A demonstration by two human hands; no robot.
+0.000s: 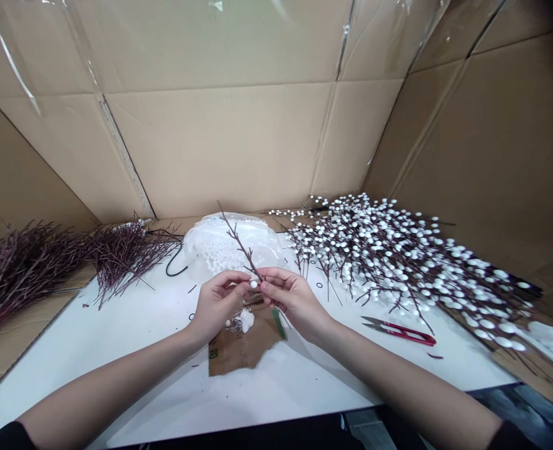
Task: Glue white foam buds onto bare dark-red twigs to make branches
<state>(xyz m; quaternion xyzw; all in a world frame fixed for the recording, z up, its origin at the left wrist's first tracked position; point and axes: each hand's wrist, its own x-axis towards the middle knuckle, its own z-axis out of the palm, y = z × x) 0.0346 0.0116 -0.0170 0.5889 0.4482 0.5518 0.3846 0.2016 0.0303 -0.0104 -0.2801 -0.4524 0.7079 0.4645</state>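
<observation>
A bare brown twig [240, 244] slants up and to the left from the fingers of my right hand [289, 296], which is closed around its lower stem. Beside that stem, the thumb and forefinger of my left hand [220, 302] pinch a small white bud [254, 284]. The bud is at the stem; I cannot tell whether it is attached. Below both hands lies a torn piece of brown cardboard [241, 354] with a white blob [245, 320] of soft-looking stuff on it. Behind the twig rests a clear plastic bag [264, 236] of small white buds.
Red-handled thread snips [401, 330] lie on the white table [164, 381] to the right. Behind them spreads a large pile of white-budded branches [375, 244]. Bundles of bare twigs [121, 250] occupy the left side. Cardboard walls [220, 144] enclose the back and sides.
</observation>
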